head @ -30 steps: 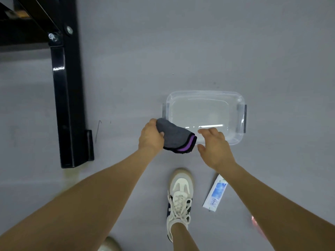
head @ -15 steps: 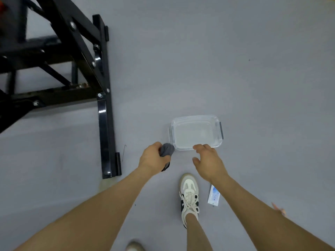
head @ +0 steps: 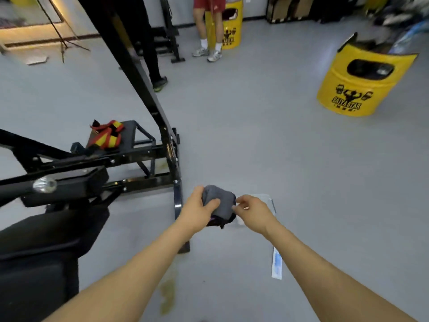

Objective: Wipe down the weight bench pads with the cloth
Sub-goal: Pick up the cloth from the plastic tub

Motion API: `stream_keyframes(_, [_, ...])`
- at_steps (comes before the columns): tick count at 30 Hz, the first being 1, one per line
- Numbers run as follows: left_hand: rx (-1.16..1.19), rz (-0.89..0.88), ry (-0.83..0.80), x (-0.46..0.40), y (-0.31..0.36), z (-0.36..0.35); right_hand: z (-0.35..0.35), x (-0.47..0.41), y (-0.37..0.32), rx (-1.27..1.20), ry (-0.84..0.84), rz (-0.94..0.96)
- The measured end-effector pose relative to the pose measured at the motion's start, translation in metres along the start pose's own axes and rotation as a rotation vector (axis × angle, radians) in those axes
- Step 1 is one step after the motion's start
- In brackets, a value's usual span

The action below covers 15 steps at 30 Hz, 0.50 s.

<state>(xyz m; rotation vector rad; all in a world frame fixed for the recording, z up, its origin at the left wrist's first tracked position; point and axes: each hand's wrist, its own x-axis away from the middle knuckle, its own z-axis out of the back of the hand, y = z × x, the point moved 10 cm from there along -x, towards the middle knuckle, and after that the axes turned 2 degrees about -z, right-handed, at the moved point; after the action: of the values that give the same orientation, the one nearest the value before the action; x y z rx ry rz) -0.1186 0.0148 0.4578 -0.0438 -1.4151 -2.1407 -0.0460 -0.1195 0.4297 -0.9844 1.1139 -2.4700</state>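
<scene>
While both bare arms reach up from the bottom of the frame, the left hand (head: 197,209) grips a bunched grey cloth (head: 219,201) at centre, fingers and thumb curled round it. The right hand (head: 251,210) pinches the cloth's right edge between thumb and fingertips. A dark, purple-trimmed hem hangs below the bundle. Just behind the hands, a clear plastic container (head: 267,199) sits on the grey floor (head: 278,159) — mostly hidden by the right hand. A small white-and-blue packet (head: 276,266) lies on the floor lower right of centre. The black bench pad (head: 41,252) fills the lower left, with the black steel frame (head: 162,126) rising toward the upper left. Red-and-yellow straps (head: 106,134) rest on a small black platform — left of centre. A yellow barrel (head: 357,89) stands at upper right, and two people's legs (head: 206,31) show at the top.
</scene>
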Motion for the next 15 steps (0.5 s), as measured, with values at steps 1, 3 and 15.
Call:
stream_keyframes(1, [0.049,-0.022,0.039,0.019,0.012,0.015,0.0,0.017,-0.018,-0.023,-0.014,0.029])
stream_keyframes(3, [0.175,-0.076,0.095,0.06,0.035,0.042,-0.005,0.053,-0.054,-0.131,-0.091,0.08])
stream_keyframes(15, [0.758,0.032,0.2,0.295,0.015,0.122,-0.114,0.257,-0.146,-0.324,-0.443,0.219])
